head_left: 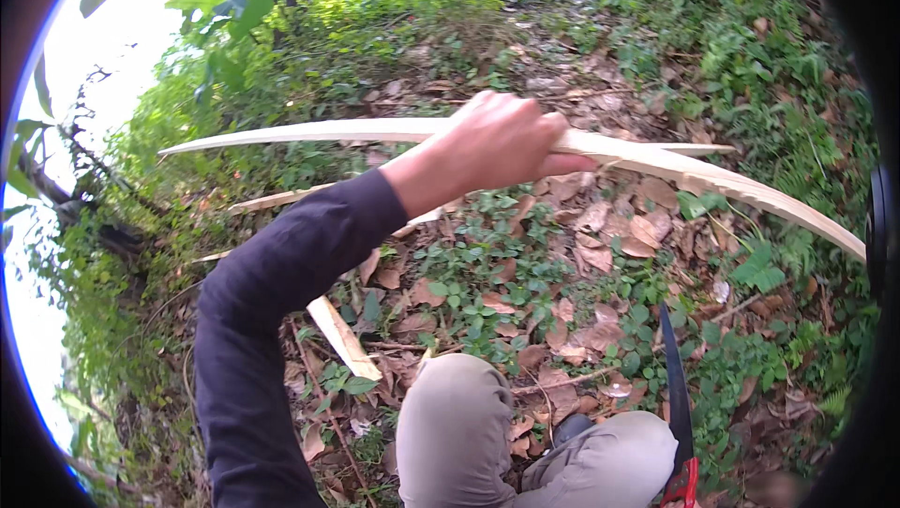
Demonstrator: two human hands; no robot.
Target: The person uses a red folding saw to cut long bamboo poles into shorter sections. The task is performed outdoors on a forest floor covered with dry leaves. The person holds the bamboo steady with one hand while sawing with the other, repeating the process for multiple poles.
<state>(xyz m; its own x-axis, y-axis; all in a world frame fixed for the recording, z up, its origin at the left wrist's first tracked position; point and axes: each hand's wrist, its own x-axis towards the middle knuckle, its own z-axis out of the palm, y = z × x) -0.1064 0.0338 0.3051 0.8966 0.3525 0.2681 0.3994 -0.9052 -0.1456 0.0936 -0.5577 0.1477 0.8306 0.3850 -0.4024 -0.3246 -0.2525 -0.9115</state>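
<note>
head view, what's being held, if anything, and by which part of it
The left hand holds a long pale wooden strip near the middle of its visible length. Whether the red-handled blade is held cannot be told.

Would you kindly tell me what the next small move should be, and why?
Probably lower the long wooden strip toward the leafy ground: the left hand grips it near its middle, raised, and a shorter pale piece already lies below.

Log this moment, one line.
left hand: gripping wood strip | blade: beside right knee | leaves: on ground
</note>
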